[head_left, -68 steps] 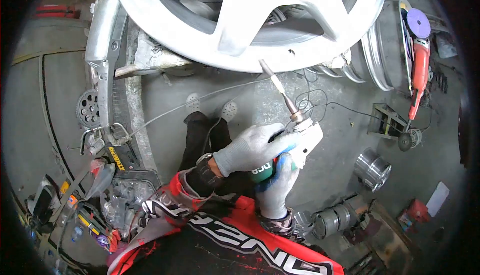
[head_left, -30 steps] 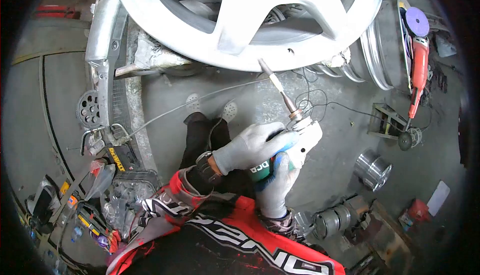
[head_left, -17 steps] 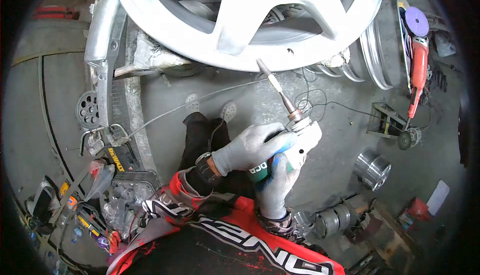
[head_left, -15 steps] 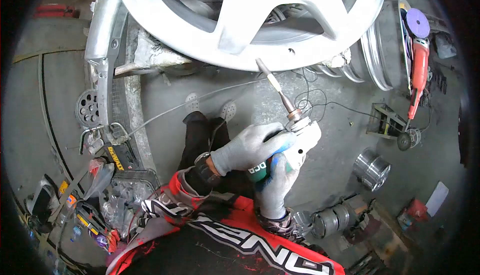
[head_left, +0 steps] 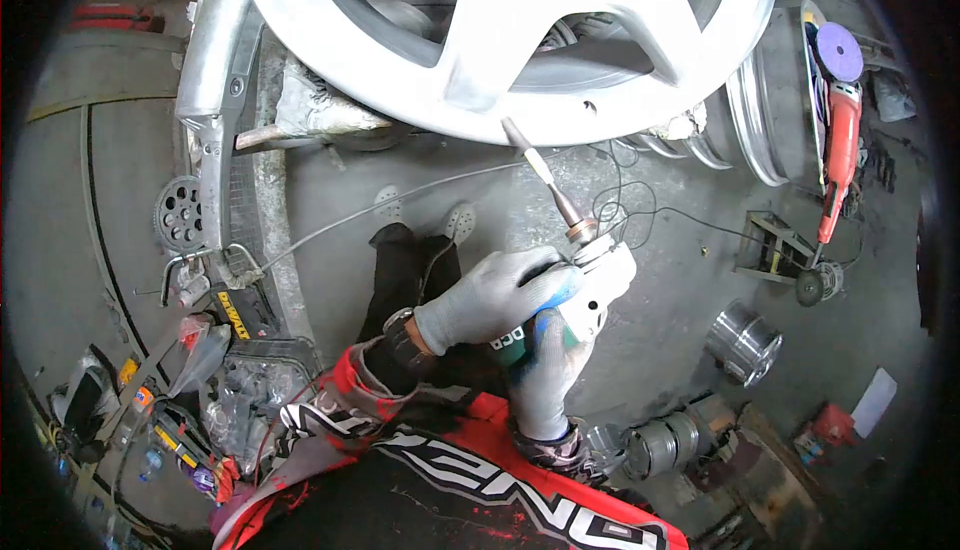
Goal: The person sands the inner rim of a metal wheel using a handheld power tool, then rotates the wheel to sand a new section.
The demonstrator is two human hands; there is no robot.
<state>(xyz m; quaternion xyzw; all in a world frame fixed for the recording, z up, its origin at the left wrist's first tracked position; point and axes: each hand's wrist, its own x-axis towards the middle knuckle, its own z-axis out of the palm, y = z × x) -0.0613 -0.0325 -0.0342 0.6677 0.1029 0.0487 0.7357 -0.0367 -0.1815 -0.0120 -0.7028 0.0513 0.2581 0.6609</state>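
Observation:
A green and white power tool [head_left: 603, 278] is gripped between my gloved hands. My left hand [head_left: 490, 300] wraps over its body from the left, with the fingers closed. Lower on the right, my right hand [head_left: 548, 370] holds the tool's underside, fingers closed round it. From the tool's collar a long narrow bit [head_left: 544, 168] points up and to the left. Its tip lies at the lower edge of a large silver wheel rim [head_left: 470, 80]; whether it touches the metal I cannot tell.
A red polisher with a purple pad [head_left: 840, 140] hangs at the right. Silver wheels [head_left: 745, 342] lie on the floor at the lower right. Tools and plastic bags [head_left: 245, 400] crowd the lower left. A thin cable [head_left: 640, 212] curls across the floor below the rim.
The tool and its bit have shifted slightly to the left, with both hands round the tool. The wheel rim and surroundings appear a little further right and lower.

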